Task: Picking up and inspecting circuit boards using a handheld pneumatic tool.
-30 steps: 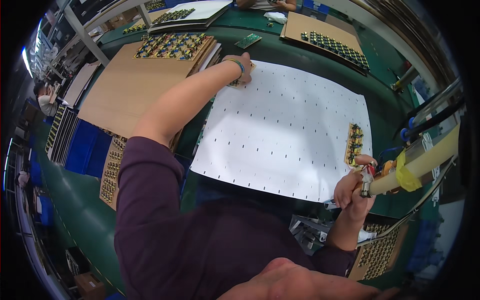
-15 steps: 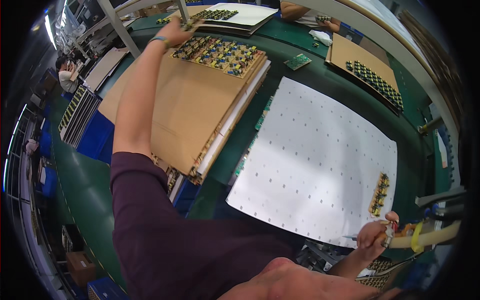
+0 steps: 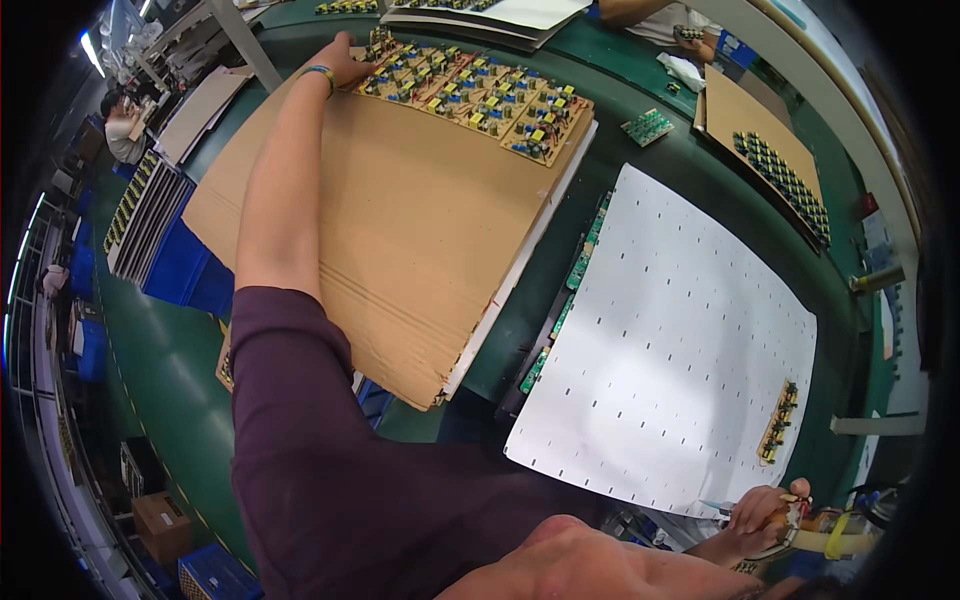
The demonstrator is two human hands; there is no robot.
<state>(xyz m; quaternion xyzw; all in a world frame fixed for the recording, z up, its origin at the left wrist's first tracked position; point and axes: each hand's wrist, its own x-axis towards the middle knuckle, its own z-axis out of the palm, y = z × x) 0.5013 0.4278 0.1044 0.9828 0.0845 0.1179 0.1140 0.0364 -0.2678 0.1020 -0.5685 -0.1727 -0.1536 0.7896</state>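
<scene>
My left hand point(image 3: 342, 64), a band at its wrist, reaches to the far left and grips the edge of a circuit board point(image 3: 381, 46) crowded with components. That board is at the left end of a row of similar boards point(image 3: 480, 95) on a brown cardboard sheet point(image 3: 400, 200). At the lower right, my right hand point(image 3: 758, 512) is closed around an orange tool point(image 3: 778, 518) with a thin pale tip, partly hidden by the fingers. The tip is by the near edge of a white dotted sheet point(image 3: 660, 340). A narrow strip of boards point(image 3: 779, 424) lies near that sheet's right edge.
Green boards point(image 3: 568, 295) poke out along the white sheet's left side. A loose green board point(image 3: 648, 127) lies beyond it. Another cardboard sheet with boards point(image 3: 785, 175) is at the far right, under a metal frame point(image 3: 840, 110). A co-worker's arm point(image 3: 640, 12) shows at the back.
My left hand has brought the circuit board down to the left end of the row. The view has shifted, and my right hand still holds the orange tool.
</scene>
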